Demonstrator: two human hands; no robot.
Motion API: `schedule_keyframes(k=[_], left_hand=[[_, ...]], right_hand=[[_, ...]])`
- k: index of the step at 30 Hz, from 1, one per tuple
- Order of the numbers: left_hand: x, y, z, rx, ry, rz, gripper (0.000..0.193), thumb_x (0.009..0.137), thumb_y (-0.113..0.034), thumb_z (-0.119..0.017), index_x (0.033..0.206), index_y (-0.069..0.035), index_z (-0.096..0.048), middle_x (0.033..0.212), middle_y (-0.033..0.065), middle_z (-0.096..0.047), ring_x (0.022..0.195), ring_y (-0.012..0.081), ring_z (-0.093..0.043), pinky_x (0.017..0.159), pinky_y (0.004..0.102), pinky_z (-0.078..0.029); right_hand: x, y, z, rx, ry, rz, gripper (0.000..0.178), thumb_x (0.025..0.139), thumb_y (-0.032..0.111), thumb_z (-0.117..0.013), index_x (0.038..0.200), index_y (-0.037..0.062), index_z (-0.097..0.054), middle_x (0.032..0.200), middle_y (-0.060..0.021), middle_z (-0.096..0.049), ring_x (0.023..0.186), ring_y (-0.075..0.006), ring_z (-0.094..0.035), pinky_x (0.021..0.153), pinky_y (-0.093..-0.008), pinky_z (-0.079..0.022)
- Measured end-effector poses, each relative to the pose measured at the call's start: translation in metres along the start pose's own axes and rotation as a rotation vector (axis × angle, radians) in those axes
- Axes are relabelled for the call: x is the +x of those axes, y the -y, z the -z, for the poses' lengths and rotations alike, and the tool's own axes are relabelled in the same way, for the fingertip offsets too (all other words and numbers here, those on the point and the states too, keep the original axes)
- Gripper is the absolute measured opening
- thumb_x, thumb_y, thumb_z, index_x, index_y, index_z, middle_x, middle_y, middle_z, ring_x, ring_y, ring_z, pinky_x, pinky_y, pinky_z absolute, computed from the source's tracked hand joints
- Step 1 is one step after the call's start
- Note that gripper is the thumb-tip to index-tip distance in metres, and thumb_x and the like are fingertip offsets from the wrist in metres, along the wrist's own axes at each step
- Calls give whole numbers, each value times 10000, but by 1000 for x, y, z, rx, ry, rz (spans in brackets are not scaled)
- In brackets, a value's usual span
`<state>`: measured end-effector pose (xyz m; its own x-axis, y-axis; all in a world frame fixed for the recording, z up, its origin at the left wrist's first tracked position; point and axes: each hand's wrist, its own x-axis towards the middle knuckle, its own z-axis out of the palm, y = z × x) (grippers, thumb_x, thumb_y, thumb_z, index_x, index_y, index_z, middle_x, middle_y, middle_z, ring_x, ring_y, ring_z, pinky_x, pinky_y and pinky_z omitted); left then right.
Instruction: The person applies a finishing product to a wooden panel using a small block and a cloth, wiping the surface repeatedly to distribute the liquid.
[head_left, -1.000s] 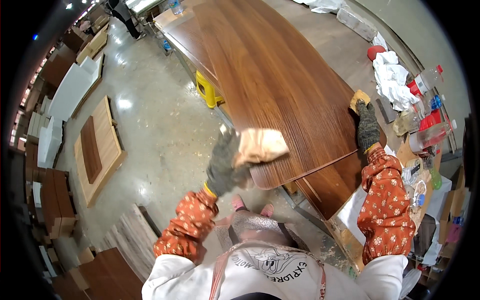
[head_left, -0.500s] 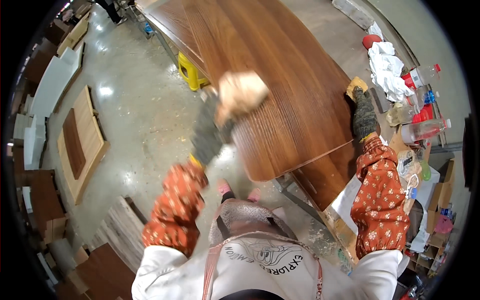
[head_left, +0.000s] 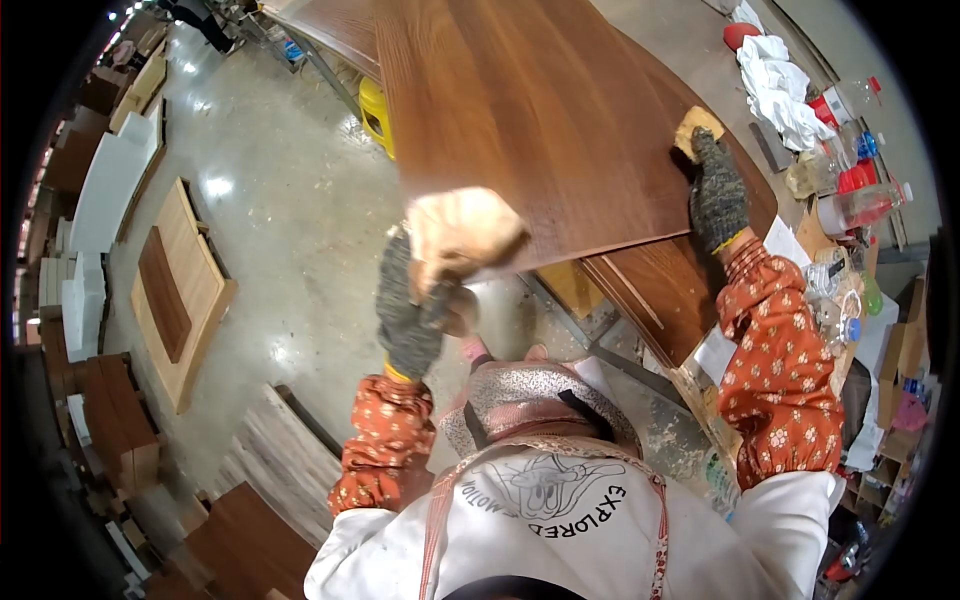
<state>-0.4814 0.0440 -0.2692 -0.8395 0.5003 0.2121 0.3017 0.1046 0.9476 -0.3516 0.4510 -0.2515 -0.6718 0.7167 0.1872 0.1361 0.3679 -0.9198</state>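
Note:
A long brown wood-grain panel (head_left: 540, 130) lies before me on a bench, over another brown panel (head_left: 650, 310). My left hand (head_left: 405, 310), in a dark grey knit glove, is closed around a pale cream cloth (head_left: 465, 230) at the panel's near left corner. The cloth is slightly blurred and hides that corner. On the panel's right side, my right hand (head_left: 718, 190), in a matching glove, grips a small tan sponge-like pad (head_left: 697, 132) against the surface. My left fingers are mostly hidden behind the cloth.
Plastic bottles (head_left: 865, 208) and crumpled white paper (head_left: 775, 90) crowd the bench's right side. A yellow stool (head_left: 374, 115) stands beyond the left edge. On the floor at left lie a pale panel (head_left: 205, 290) and a greyish board (head_left: 285, 450). Another person (head_left: 205, 25) is far off.
My left hand has come nearer to me with the cloth. My right hand has shifted slightly away with the pad. The top panel's near edge lies farther off, showing more of the lower panel.

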Motion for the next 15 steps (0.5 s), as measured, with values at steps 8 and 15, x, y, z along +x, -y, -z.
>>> schedule_keyframes(k=[8, 15], left_hand=[[29, 8, -23, 694, -394, -365, 579, 872, -202, -567, 1392, -53, -360, 1444, 142, -345, 1365, 321, -279, 1115, 497, -205], [13, -41, -72, 872, -102, -423, 533, 832, -239, -557, 1326, -56, -477, 1404, 104, -418, 1345, 294, -321, 1119, 480, -194]], right_hand=[[-30, 26, -39, -478, 13, 407, 464, 851, -68, -362, 1299, 1, -459, 1277, -214, -490, 1171, -340, -476, 1033, -366, -345], [-29, 35, -32, -667, 17, 424, 561, 779, -94, -383, 1333, -6, -419, 1290, -276, -451, 1186, -408, -439, 1049, -405, -322]])
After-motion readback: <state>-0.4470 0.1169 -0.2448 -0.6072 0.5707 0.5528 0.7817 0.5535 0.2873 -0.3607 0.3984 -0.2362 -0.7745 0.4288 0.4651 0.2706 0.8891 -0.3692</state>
